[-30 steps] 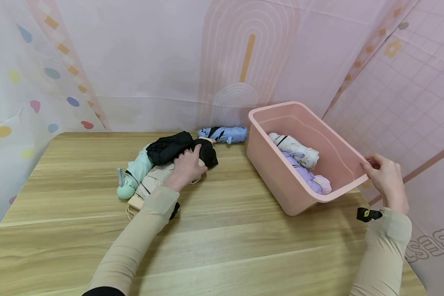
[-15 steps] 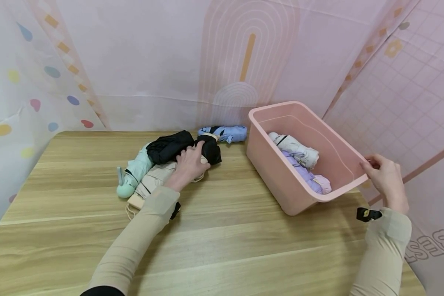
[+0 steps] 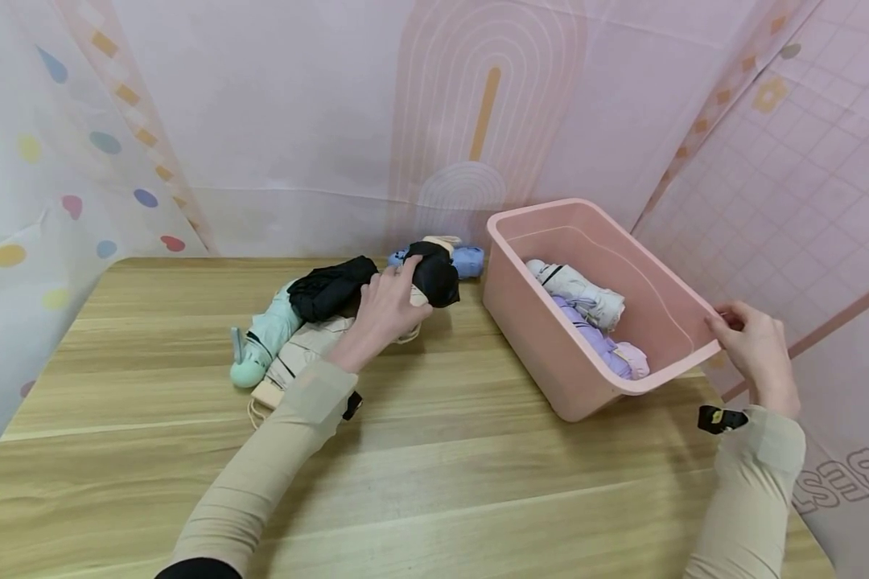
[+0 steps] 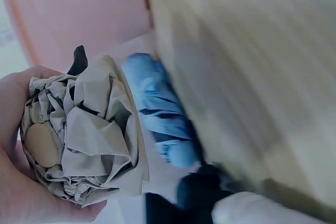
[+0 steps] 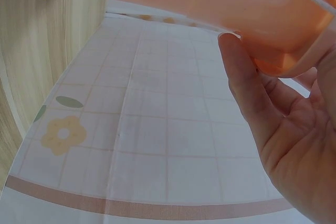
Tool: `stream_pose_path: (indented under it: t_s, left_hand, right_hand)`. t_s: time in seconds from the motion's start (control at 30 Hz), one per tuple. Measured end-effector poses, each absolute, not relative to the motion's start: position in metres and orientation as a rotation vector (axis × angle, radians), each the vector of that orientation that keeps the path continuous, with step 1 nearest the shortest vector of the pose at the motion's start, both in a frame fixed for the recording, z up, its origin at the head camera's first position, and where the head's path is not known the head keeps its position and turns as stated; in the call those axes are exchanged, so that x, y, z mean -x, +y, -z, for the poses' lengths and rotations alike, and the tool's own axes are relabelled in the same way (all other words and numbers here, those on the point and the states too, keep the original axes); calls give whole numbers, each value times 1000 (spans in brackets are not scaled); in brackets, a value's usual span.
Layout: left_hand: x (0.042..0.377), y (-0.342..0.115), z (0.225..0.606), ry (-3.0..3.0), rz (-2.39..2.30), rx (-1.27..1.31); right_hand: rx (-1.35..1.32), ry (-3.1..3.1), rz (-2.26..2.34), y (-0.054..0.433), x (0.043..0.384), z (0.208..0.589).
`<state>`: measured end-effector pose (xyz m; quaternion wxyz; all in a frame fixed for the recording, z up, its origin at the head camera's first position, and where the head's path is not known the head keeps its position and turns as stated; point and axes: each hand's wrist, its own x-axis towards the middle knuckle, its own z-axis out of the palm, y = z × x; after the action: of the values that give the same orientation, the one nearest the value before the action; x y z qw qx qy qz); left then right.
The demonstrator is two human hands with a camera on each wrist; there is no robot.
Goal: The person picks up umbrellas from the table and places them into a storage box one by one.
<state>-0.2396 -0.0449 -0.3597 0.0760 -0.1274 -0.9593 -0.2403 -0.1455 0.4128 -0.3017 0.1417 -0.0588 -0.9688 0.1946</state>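
In the head view my left hand [image 3: 384, 310] grips a folded umbrella [image 3: 436, 275], black with beige parts, tilted in front of the blue folded umbrella [image 3: 469, 261]. The left wrist view shows its bunched beige fabric [image 4: 100, 135] with the fingers wrapped around it. Behind that hand lie a black folded umbrella [image 3: 331, 289], a mint green one [image 3: 271, 326] and a beige one [image 3: 300, 354]. My right hand [image 3: 756, 346] pinches the near right rim of the pink plastic bin [image 3: 543, 354]. Its thumb [image 5: 244, 72] lies against the bin's outside in the right wrist view.
Inside the bin rest a white folded umbrella [image 3: 575, 291] and a purple one [image 3: 597, 338]. The bin stands at the right of the wooden table [image 3: 478, 482]. A patterned cloth backdrop [image 3: 297, 145] rises right behind the table's back edge.
My left hand has moved right and slightly away from me, drawing the black and beige umbrella off the pile until it overlaps the blue one. The right hand and bin stay put.
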Motion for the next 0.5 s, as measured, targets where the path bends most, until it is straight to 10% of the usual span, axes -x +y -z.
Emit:
stream_pose_path:
  t_s: [0.5]
  left_hand:
    - [224, -23, 305, -2667, 771, 507]
  right_hand:
    - [167, -2793, -563, 412, 146, 302]
